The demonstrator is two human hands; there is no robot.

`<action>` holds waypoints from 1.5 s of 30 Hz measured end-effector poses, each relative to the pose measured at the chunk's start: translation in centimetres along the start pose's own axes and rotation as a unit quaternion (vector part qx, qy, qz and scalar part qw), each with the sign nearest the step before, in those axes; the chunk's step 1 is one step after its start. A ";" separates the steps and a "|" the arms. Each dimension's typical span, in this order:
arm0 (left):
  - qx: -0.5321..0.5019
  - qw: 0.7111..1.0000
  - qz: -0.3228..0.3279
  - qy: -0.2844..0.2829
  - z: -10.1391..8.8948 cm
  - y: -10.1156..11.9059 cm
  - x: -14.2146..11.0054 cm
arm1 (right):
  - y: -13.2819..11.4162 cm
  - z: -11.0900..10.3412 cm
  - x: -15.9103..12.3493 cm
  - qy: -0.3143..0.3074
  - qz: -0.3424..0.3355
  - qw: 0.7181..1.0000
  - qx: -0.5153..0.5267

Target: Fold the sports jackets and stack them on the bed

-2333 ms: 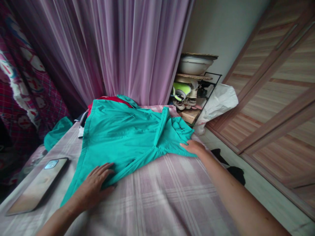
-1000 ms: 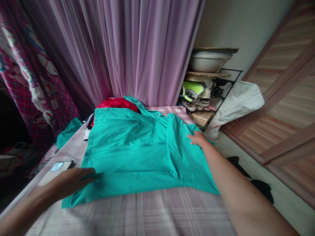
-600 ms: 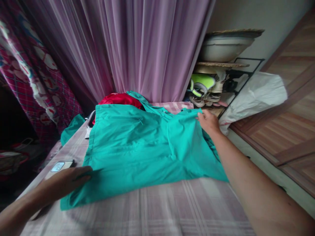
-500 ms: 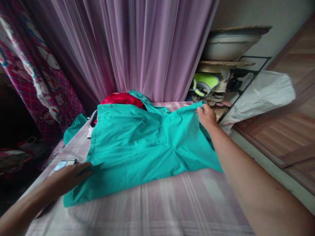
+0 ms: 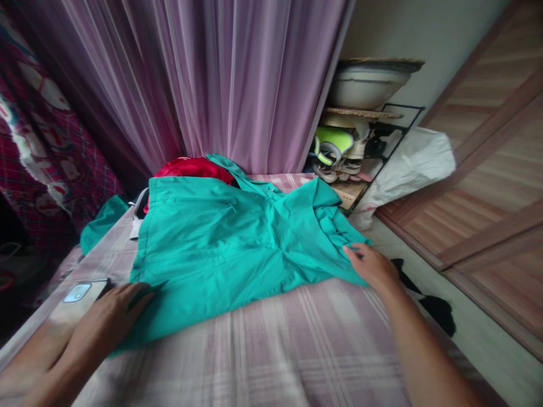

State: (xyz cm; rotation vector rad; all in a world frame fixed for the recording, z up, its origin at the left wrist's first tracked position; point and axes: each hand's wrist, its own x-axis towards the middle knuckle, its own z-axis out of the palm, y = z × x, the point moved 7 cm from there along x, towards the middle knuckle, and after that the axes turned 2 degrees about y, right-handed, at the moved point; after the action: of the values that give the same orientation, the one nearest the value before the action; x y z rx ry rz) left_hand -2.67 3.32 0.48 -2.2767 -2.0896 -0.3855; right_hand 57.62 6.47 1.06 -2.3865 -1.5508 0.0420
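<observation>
Teal shorts [image 5: 212, 237] with a zipped pocket lie spread on the checked bedsheet [image 5: 271, 350]. My left hand [image 5: 116, 308] rests on their lower left corner, fingers stretched out over the cloth. On the right side, my right hand [image 5: 373, 265] has its thumb and fingers closed on the edge of the shorts, where the fabric is bunched and turned over. Beside my left hand lies a phone [image 5: 78, 293], partly behind my wrist.
Behind the shorts is a red cloth bundle [image 5: 182, 167] against the purple curtain [image 5: 241, 85]. A rack [image 5: 403, 127] with a basin [image 5: 369, 85] and shoes stands at the back right, next to a white plastic bag [image 5: 411, 164]. Black items [image 5: 439, 314] lie on the floor.
My right hand has let go of the upper right corner and moved down to the lower right edge. That corner now flops over. The view has turned slightly right.
</observation>
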 end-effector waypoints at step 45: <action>-0.049 0.987 0.146 0.042 1.5 9.0 -0.9 | -4.7 -2.4 -0.5 0.117 -0.094 0.976 0.157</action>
State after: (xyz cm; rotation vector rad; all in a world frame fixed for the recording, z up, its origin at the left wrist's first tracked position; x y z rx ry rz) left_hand 6.37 1.87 0.17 -2.5235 -1.6988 -0.5687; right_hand 53.64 7.21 4.50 -1.9211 -1.5226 -0.0305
